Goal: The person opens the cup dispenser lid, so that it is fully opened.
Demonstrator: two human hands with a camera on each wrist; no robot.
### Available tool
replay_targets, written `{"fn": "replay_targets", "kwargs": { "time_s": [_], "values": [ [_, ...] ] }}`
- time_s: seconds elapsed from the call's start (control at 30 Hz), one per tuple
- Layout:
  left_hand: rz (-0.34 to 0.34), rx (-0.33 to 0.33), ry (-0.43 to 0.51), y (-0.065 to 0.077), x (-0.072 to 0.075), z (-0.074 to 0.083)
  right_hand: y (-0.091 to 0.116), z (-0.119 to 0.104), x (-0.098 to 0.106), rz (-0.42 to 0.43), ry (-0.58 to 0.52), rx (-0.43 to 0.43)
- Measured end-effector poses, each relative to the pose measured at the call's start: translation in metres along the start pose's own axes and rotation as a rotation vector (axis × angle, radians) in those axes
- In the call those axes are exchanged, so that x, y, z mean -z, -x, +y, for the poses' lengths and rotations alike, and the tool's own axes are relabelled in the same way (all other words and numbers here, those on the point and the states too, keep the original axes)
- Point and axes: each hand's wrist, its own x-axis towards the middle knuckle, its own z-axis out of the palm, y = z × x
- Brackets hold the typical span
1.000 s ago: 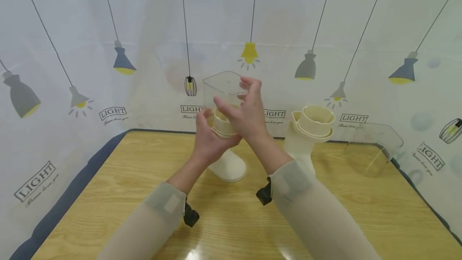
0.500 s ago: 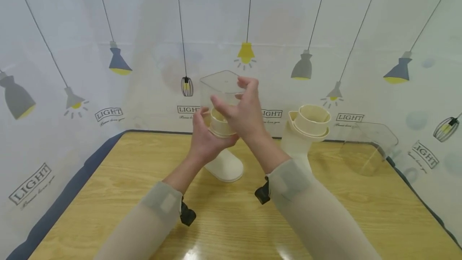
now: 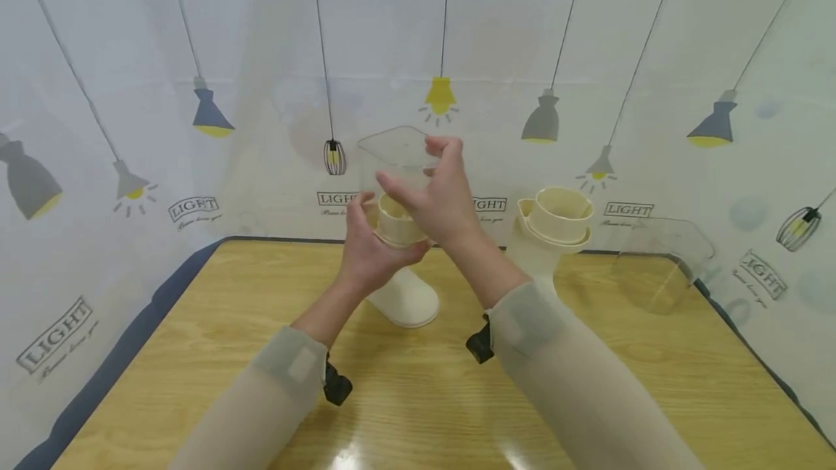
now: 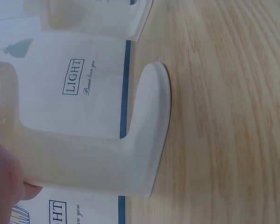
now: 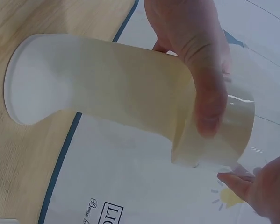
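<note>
Only wrist views clearly show the column [image 5: 121,86]; left fingers [image 3: 356,212] grip its top, right fingers [image 3: 448,146] a container [image 3: 395,154].

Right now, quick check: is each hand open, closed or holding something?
Left hand: closed, holding the cream stand near its top.
Right hand: holding the clear container, fingers and thumb bent around it.

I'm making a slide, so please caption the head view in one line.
Left hand grips a pale stand as the right hand holds a clear container at its top.
</note>
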Motion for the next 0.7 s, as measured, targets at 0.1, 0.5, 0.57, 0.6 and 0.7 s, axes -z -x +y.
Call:
{"fn": "replay_targets", "kwargs": {
  "time_s": [0.1,0.5,0.57,0.6,0.7],
  "values": [
    [-0.016,0.014,0.005,0.001,0.001,-0.001,0.002,-0.001,0.002,-0.016,0.047,0.013],
    [-0.001,-0.003,-0.020,0.000,0.000,-0.002,-0.005,-0.001,0.011,-0.042,0.038,0.006],
    [-0.002,-0.007,-0.027,-0.001,0.000,-0.003,-0.006,-0.002,0.010,-0.034,0.028,-0.010],
    [-0.003,-0.010,-0.031,-0.001,0.000,-0.003,-0.006,-0.002,0.010,-0.028,0.020,-0.014],
    [-0.008,-0.015,-0.031,-0.001,0.001,-0.004,-0.005,-0.003,0.010,-0.011,0.014,-0.020]
  ]
}}
